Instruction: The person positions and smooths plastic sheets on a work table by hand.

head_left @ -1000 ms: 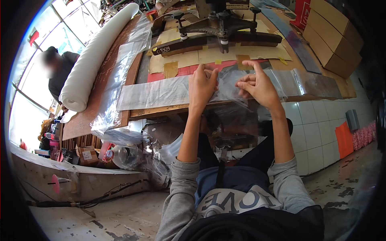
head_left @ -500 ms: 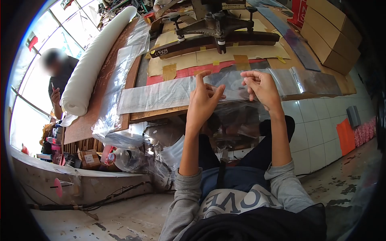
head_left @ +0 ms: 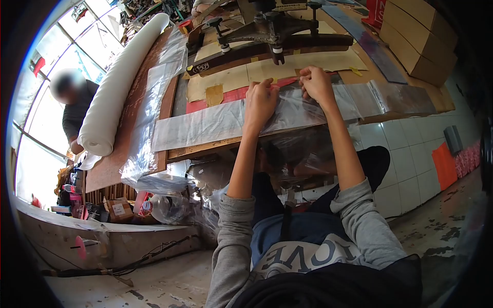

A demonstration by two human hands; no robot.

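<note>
A long strip of clear plastic film (head_left: 200, 122) lies creased along the table's near edge, below the heat-press machine's long dark bar (head_left: 241, 60). Over the far side of this film is my left hand (head_left: 261, 105), its fingers curled in and closed. My right hand (head_left: 316, 86) is to the right and slightly farther off, thumb and fingers pinched together above the red strip (head_left: 233, 96). Wrinkled film shows between the two hands. What the fingertips hold, if anything, is too small to make out.
A big white roll (head_left: 120, 87) lies along the left side of the table, with loose plastic (head_left: 146, 138) beside it. Cardboard boxes (head_left: 418, 38) stand at the back right. Another person (head_left: 77, 105) is at the far left. A metal spider frame (head_left: 269, 31) carries the bar.
Both hands have moved forward toward the bar. Their fingers, spread and apart before, are now closed. The other person's raised hand has lowered behind the white roll.
</note>
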